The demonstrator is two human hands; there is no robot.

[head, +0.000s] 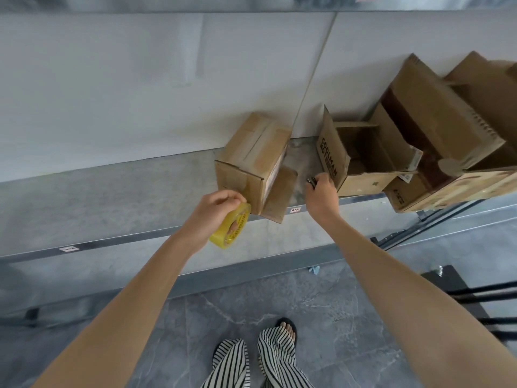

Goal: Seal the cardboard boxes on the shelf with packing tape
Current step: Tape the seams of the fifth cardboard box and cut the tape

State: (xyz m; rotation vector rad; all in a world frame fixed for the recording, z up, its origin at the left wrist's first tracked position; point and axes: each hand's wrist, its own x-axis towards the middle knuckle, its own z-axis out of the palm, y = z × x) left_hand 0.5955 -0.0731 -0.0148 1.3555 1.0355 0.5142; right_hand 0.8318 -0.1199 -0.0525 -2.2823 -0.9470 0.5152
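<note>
The left hand (215, 210) gripped a yellow roll of packing tape (230, 226), fingers curled over its upper rim, and pressed it against the near lower corner of a closed cardboard box (251, 161) that stood on the grey metal shelf (112, 200) just left of centre. A loose flap (279, 196) hung off that box toward 5 o'clock, reaching the shelf's front edge. A strip along the box's top seam looked like tape already laid, though the blur left that uncertain.

At 3 o'clock from that box, the right hand (321, 191) was closed around a small dark object (312, 181), of which only the tip showed past the knuckles; what it was could not be made out. The hand sat against the printed flap of an open box (361, 161) with its flaps raised and its interior in shadow.

Farther toward 2 o'clock, a larger box with dark brown tape (430, 119) leaned over the open one, and another carton (492, 79) behind it was cut off by the right edge of the view. At 6 o'clock, striped trousers (251, 362) and a sandalled foot (288, 330) stood on the marbled grey floor (349, 317).
</note>
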